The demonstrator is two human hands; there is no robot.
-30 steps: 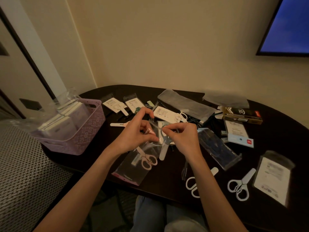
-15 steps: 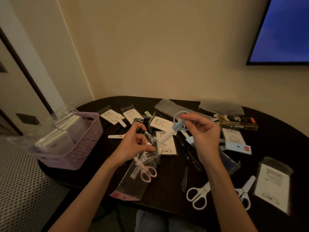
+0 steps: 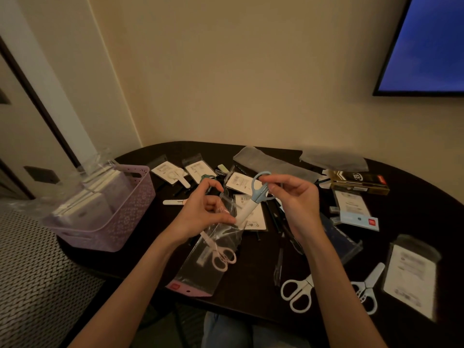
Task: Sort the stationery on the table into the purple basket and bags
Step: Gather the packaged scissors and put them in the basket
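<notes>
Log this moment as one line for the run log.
left hand: holds clear bag open | right hand: grips blue scissors, tip at bag mouth | pink scissors: inside bag

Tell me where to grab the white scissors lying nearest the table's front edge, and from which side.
Take the white scissors at the neck, where the two handle loops meet the capped blades, coming straight down from above. They lie flat on the table, so a pinch across that narrow waist probably holds best. The right forearm hangs just beside them, and a dark pen lies close on their left.
</notes>
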